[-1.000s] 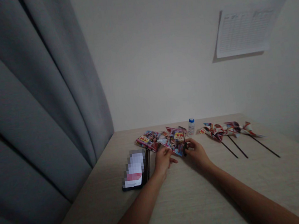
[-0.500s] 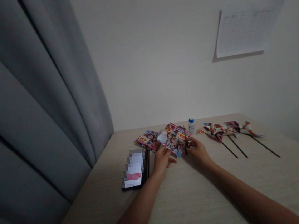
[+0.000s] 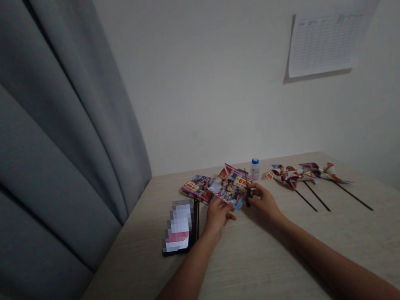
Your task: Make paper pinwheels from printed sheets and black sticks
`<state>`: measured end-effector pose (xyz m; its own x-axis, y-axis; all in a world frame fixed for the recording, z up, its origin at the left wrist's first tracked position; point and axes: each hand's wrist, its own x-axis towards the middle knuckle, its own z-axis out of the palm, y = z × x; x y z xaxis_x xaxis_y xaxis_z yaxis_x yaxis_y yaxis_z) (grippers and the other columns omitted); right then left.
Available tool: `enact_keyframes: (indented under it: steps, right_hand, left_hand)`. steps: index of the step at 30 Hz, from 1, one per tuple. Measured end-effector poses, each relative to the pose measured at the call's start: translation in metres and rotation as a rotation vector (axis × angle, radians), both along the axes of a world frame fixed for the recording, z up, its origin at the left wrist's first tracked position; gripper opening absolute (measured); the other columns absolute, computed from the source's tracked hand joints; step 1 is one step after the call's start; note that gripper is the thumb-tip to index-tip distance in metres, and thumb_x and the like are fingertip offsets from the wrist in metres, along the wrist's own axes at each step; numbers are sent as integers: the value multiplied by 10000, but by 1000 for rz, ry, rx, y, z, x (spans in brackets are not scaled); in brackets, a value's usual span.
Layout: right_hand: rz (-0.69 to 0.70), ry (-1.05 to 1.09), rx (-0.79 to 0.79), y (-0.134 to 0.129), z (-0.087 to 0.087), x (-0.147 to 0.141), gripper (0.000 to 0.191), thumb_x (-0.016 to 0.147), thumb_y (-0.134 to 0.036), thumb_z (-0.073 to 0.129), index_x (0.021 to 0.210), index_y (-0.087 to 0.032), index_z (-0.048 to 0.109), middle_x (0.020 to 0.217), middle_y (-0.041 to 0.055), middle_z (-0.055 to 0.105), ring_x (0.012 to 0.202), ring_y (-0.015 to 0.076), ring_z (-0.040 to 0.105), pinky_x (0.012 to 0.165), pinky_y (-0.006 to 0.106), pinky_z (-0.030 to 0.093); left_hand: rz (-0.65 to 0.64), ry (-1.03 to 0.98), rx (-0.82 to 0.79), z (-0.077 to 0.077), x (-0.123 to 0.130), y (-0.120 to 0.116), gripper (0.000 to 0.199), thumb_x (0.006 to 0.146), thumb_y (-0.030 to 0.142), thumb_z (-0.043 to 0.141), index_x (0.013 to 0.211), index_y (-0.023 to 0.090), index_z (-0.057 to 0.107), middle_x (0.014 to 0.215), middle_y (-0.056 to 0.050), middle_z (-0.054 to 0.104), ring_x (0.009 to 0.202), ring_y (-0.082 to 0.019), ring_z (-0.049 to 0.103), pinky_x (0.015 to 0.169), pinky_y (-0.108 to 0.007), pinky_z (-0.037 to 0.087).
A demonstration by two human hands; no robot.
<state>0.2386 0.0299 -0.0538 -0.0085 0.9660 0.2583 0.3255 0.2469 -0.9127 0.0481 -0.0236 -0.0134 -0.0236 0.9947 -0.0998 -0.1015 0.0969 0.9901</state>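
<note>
A colourful printed sheet of paper (image 3: pixel 228 188), with a slit near its top, is pinched at its lower edge by my left hand (image 3: pixel 219 215). My right hand (image 3: pixel 265 203) is closed around the dark handles of a pair of scissors (image 3: pixel 248 193), whose blades point away from me beside the sheet's right edge. Whether the blades are biting into the paper I cannot tell. Behind and left of the sheet lies a stack of similar printed paper (image 3: pixel 195 184).
A phone (image 3: pixel 178 229) lies left of my left hand, with dark sticks (image 3: pixel 197 215) beside it. A blue-capped bottle (image 3: pixel 255 168) stands behind my right hand. Several paper pinwheels (image 3: pixel 293 176) on dark sticks lie to the right. A lined sheet (image 3: pixel 328 41) hangs on the wall.
The printed sheet has shifted and tilted slightly in my left hand, and its top has moved a little left. Both hands stay almost in place.
</note>
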Motion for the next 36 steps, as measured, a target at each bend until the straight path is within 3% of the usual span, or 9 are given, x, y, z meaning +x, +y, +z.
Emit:
enact_keyframes:
  steps: [6,10,13,18,23,29,32,36]
  right_hand:
    - [-81,-4,25,-9,8,-6,458,674,-303,598,1125,-216,593,1105,92,704,1004,257,681,847,369,547]
    - [-98,-133,5,-17,23,-2,436,735,-346,613,1155,-231,614,1068,76,722,1025,265,684,865,377,525]
    - [-71,-263,-54,-21,35,2,387,803,-378,585,1164,-249,630,984,51,744,979,257,689,869,378,497]
    - [-29,-483,-155,-25,47,-1,374,883,-399,521,1178,-222,666,1006,83,757,1009,271,666,935,409,421]
    - [118,-592,-178,-29,53,-6,387,940,-440,438,1087,-248,740,962,78,761,1049,278,635,995,440,349]
    - [188,-479,-127,-31,43,-4,440,898,-491,496,1157,-229,737,1097,104,733,1058,272,635,1037,441,360]
    - [240,-351,-127,-30,39,-2,438,866,-479,546,1170,-219,725,1007,85,755,967,257,664,977,421,434]
    - [339,-271,-152,-32,42,-1,374,846,-471,588,1054,-202,742,838,60,759,829,235,679,848,379,508]
  left_hand:
    - [38,-37,-4,3,0,-1,246,662,274,805,832,144,682,769,-68,735,506,-115,635,351,-142,327]
    - [53,-35,13,4,-1,-1,250,677,271,783,873,145,691,802,-69,748,481,-105,624,339,-140,312]
    - [89,-11,30,5,-3,-1,246,707,279,759,898,143,685,820,-70,750,440,-93,614,327,-139,261]
    - [159,18,64,7,-8,1,199,736,260,715,881,137,656,870,-83,754,441,-100,640,329,-146,211]
    - [187,33,77,7,-12,4,214,742,273,695,901,141,639,929,-99,762,439,-103,648,332,-155,222]
    - [231,57,120,7,-16,8,307,710,390,742,843,147,609,878,-94,755,476,-124,676,331,-154,240]
    - [251,62,124,8,-18,10,337,700,419,748,838,150,600,858,-88,750,459,-122,665,329,-155,241]
    - [275,48,125,11,-19,11,308,693,389,747,816,152,595,882,-94,754,454,-124,667,324,-153,234]
